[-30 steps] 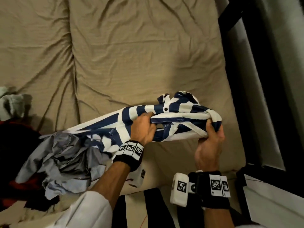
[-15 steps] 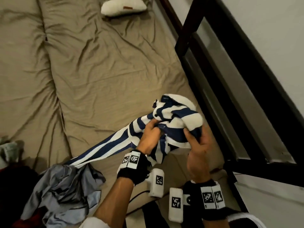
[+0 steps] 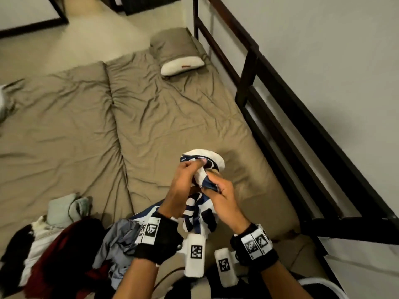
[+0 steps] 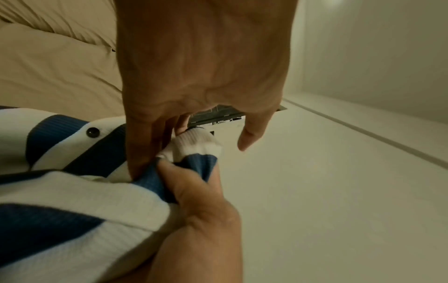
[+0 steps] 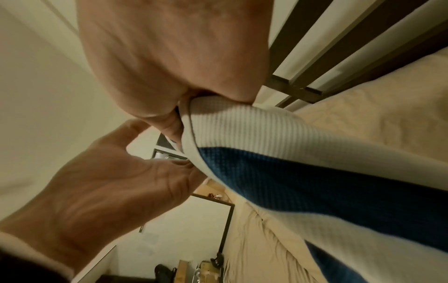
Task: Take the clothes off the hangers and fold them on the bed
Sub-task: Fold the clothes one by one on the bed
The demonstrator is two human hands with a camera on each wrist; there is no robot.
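Hands have lifted the striped shirt (image 3: pixel 199 214) higher off the bed (image 3: pixel 172 117); left hand (image 3: pixel 181 186) and right hand (image 3: pixel 224 197) both pinch it, bunched. Folding looks barely begun.

Both forearms reach forward, and each wrist wears a black band with printed markers. The left hand (image 3: pixel 183 184) is raised, its fingers curled round a bunch of the striped shirt (image 3: pixel 199 214). The right hand (image 3: pixel 224 197) is just beside the left hand, a little lower, pinching the shirt between thumb and fingers.
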